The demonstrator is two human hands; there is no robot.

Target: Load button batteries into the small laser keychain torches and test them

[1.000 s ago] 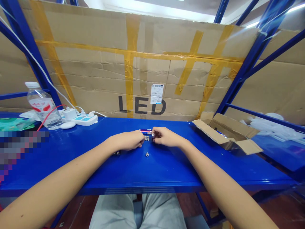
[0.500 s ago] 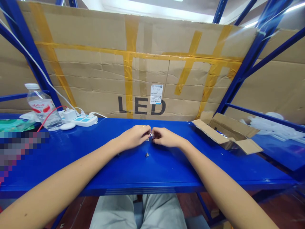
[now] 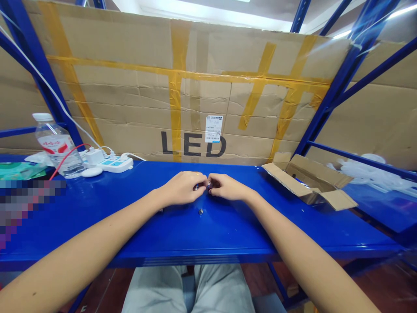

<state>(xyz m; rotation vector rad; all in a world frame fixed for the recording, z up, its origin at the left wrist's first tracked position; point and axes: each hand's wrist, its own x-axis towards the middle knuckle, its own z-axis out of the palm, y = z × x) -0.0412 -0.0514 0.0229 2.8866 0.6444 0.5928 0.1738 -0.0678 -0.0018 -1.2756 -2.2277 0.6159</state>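
Note:
Over the middle of the blue table, my left hand is closed, with a small shiny metal piece partly showing between its curled fingers. My right hand faces it, almost touching, and pinches another small silvery piece, mostly hidden by the fingertips. What kind of parts these are I cannot make out. On the table just below both hands lies a small metal part. A further small dark part shows at the edge of my left wrist.
An opened cardboard box stands on the right. At the left are a water bottle, a white power strip with cables, and a green packet. A large cardboard sheet rises behind the table between blue posts.
My left fingers have curled further, and the metal piece that hung below their tips now sits inside the grasp. My right hand has hardly moved.

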